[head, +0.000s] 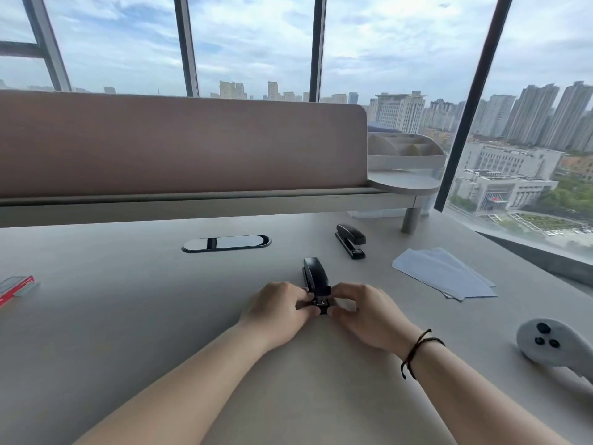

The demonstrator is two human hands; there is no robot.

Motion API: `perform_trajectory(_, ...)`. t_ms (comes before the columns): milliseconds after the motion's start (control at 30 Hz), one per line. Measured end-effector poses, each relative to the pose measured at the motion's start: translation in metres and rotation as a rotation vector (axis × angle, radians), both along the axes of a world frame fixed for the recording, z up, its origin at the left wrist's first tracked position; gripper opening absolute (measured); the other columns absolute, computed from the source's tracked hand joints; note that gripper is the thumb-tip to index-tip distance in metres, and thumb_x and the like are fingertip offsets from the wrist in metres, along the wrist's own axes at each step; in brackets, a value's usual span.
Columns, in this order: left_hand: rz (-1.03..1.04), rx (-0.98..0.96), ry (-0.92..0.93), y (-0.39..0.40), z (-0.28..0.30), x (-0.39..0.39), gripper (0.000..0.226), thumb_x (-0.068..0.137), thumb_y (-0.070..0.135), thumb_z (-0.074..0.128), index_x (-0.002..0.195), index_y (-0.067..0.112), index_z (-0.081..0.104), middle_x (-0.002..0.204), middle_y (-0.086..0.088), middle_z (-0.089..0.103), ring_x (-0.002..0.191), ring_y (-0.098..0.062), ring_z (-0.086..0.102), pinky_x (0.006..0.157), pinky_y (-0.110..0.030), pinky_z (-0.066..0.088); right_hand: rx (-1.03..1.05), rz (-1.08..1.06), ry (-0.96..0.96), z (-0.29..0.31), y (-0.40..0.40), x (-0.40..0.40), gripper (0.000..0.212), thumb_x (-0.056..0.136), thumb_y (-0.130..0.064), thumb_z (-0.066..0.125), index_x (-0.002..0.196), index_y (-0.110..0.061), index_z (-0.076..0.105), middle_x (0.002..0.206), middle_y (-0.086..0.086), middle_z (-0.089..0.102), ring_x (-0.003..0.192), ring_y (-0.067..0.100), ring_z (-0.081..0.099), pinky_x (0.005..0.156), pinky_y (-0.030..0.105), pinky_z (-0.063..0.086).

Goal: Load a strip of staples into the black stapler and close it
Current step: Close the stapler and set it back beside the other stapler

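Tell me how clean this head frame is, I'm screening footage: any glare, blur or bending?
Head view: soft daylight from the windows, faint shadows; window posts lean from wide-angle distortion; glossy sheen on the desk grommet; stapler reasonably sharp, red staple box at the left edge soft.

Hidden and cut off at my desk

My fingertips point(309, 308) covered the near end of the glossy black plastic stapler point(316, 281); the red staple box point(14, 289) and grey handheld controller point(555, 345) ran off frame.

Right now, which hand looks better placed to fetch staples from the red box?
Probably the left hand: the red box lies at the desk's far left edge, on its side. The right hand could steady the black stapler.
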State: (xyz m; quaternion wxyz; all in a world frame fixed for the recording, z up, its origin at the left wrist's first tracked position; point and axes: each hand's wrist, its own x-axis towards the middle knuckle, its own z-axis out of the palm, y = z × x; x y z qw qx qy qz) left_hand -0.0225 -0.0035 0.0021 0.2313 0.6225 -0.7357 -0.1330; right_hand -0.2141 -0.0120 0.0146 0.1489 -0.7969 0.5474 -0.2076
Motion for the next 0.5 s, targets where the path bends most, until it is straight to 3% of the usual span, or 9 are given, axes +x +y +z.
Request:
perform_trajectory(100,0.023,-0.008,0.0,-0.027,-0.002,-0.008,0.032,0.082,0.054,0.058,0.112,0.049,0.068,0.1,0.005,0.077,0.105,-0.025,0.067,0.086,-0.037,0.055,-0.006,-0.043,-0.009,-0.004,-0.028,-0.002,0.021,0.086,-0.034,0.063,0.106,-0.037,0.068,0.097,-0.01,0.075,0.096,0.024,0.066,0.079,0.031,0.05)
perform_trajectory(233,0.038,-0.028,-0.011,-0.06,-0.002,-0.017,0.027,0.086,0.052,0.06,0.11,0.046,0.071,0.091,-0.001,0.075,0.092,-0.027,0.067,0.075,-0.032,0.053,-0.009,-0.106,-0.051,-0.009,-0.06,-0.001,0.02,0.086,-0.031,0.062,0.104,-0.037,0.069,0.104,-0.009,0.076,0.101,0.024,0.065,0.08,0.03,0.049)
perform_trajectory(500,0.063,-0.107,0.004,-0.114,-0.012,-0.031,0.027,0.086,0.05,0.06,0.109,0.044,0.072,0.097,-0.004,0.078,0.096,-0.03,0.069,0.075,-0.032,0.054,-0.039,-0.29,-0.25,-0.019,-0.101,0.007,0.026,0.085,-0.021,0.062,0.108,-0.029,0.074,0.109,-0.008,0.077,0.108,0.018,0.066,0.083,0.024,0.046)
